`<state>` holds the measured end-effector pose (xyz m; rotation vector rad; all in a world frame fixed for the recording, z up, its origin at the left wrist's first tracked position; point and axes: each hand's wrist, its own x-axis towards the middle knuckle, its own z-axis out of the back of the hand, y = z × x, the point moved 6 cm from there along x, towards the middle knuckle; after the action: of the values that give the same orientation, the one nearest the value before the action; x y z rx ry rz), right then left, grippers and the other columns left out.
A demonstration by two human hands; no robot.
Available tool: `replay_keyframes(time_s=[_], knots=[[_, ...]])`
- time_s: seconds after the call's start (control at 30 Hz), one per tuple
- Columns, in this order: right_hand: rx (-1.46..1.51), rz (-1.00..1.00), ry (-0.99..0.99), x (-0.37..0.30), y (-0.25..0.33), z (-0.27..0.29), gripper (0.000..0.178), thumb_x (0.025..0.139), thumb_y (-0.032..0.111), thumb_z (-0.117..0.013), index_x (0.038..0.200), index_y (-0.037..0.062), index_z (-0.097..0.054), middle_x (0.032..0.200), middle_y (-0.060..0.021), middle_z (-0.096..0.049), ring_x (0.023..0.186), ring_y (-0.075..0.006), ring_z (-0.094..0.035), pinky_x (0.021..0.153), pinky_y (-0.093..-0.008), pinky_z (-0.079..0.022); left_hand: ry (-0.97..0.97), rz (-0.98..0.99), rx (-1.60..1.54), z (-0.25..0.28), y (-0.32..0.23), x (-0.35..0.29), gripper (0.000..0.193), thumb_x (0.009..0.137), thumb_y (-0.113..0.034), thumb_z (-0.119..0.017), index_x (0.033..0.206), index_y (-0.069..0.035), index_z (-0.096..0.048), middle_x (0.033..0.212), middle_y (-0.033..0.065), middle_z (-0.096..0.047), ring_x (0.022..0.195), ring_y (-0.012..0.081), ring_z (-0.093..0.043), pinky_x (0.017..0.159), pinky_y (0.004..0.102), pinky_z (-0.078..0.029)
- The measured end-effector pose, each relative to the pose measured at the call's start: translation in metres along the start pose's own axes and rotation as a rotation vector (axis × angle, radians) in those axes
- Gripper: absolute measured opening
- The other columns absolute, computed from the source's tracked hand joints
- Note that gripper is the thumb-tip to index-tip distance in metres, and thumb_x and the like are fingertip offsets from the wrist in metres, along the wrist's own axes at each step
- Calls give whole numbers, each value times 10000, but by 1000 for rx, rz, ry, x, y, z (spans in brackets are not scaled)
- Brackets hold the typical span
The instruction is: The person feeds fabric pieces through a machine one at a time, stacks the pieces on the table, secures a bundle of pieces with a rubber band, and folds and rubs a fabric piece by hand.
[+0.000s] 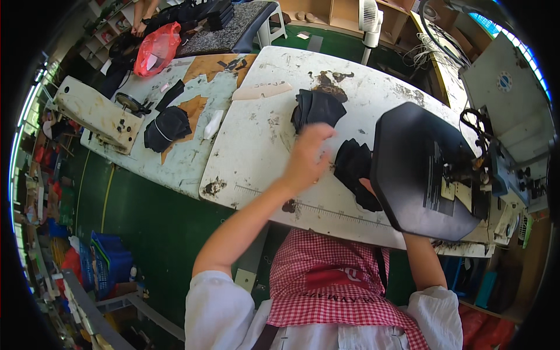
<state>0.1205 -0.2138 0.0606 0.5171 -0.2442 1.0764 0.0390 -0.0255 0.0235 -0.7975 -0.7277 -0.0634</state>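
My left hand [306, 157] hovers over the white table, somewhat blurred, its fingers loosely bent and apart with nothing visible in them. Just beyond its fingertips lies a fanned stack of black fabric-like pieces [318, 109]. Nearer me and to the right is a second pile of black pieces [354, 175], spread unevenly. My right hand [367, 185] shows only a bit of finger at that pile's right edge. A black angular plate [408, 169] on the machine hides the rest of it, so its grip is not visible.
A sewing machine [510, 181] stands at the right. Another pale machine arm [96, 114] is on the left table, near a tied black bundle [167, 128] and a red plastic bag [157, 49]. A ruler scale [326, 210] runs along the near table edge. Another person's hands [139, 28] are at far left.
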Motion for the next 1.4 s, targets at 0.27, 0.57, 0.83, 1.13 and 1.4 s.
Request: replay_keyframes(time_s=[0.27,0.57,0.83,1.13,1.4], knots=[[-133,79,-118,-24,20,5,376,815,224,-802,1110,33,-666,1100,-103,-678,1019,-225,-638,904,-332,-485,49,283,-189,-62,-27,-60,741,783,-19,-698,1450,-18,-376,1416,198,-447,1320,383,-415,1124,432,-333],[227,217,35,-38,-8,2,228,821,85,-745,1023,8,-672,1027,-139,-669,898,-294,-654,786,-353,-517,120,67,-185,-90,-26,-30,750,651,-138,-832,1319,-48,-502,1360,171,-470,1271,369,-438,1072,456,-363],[666,0,221,-121,8,54,187,825,-68,-679,1004,-36,-636,982,-152,-666,812,-291,-669,683,-360,-531,121,-34,4,-65,-62,-42,532,747,-191,-783,1209,-37,-570,1344,175,-493,1261,352,-454,1033,500,-356],[1228,-291,63,-139,3,127,321,967,71,-505,1260,-41,-574,1054,-123,-692,903,-183,-674,836,-306,-504,106,-746,451,-41,-239,-22,251,763,-161,-646,979,-56,-719,1047,82,-690,980,210,-652,844,342,-489],[215,141,-271,-87,-24,164,493,596,-108,-621,1063,32,-695,1004,-131,-656,740,-239,-618,765,-351,-517,371,-464,359,-79,-215,61,440,638,53,-643,1076,17,-662,1101,141,-679,988,320,-652,848,397,-551]])
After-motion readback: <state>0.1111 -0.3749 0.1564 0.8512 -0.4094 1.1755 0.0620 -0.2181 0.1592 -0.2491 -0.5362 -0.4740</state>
